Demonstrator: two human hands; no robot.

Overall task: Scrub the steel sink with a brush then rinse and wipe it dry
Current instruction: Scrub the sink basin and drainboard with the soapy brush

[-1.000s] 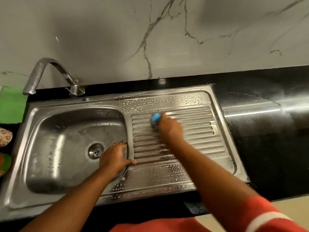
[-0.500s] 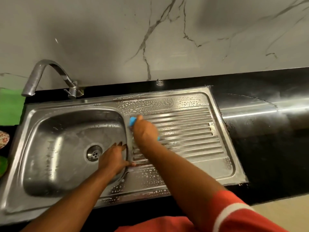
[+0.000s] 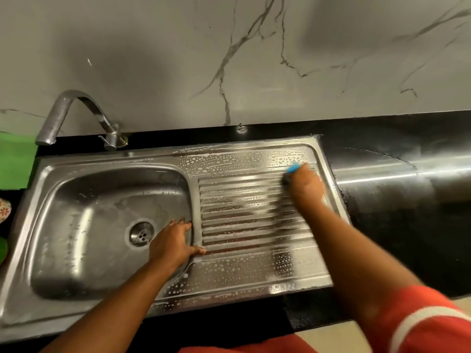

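The steel sink (image 3: 84, 253) has a bowl on the left and a ribbed, soapy drainboard (image 3: 244, 220) on the right. My right hand (image 3: 305, 186) is closed around a blue brush (image 3: 294, 168) and presses it on the drainboard's far right corner; the hand is motion-blurred and hides most of the brush. My left hand (image 3: 173, 242) rests flat on the ridge between bowl and drainboard, fingers spread over the bowl's rim, holding nothing. The drain (image 3: 141, 234) lies just left of that hand.
A curved steel tap (image 3: 63, 110) stands behind the bowl, with no water running. Black countertop (image 3: 397, 200) extends to the right, wet near the sink. A green cloth (image 3: 15, 161) and patterned items (image 3: 4, 210) sit at the left edge. A marble wall rises behind.
My right hand swept the brush left to the drainboard's edge by the bowl, then right to its far right corner. My left hand stayed on the bowl's rim.
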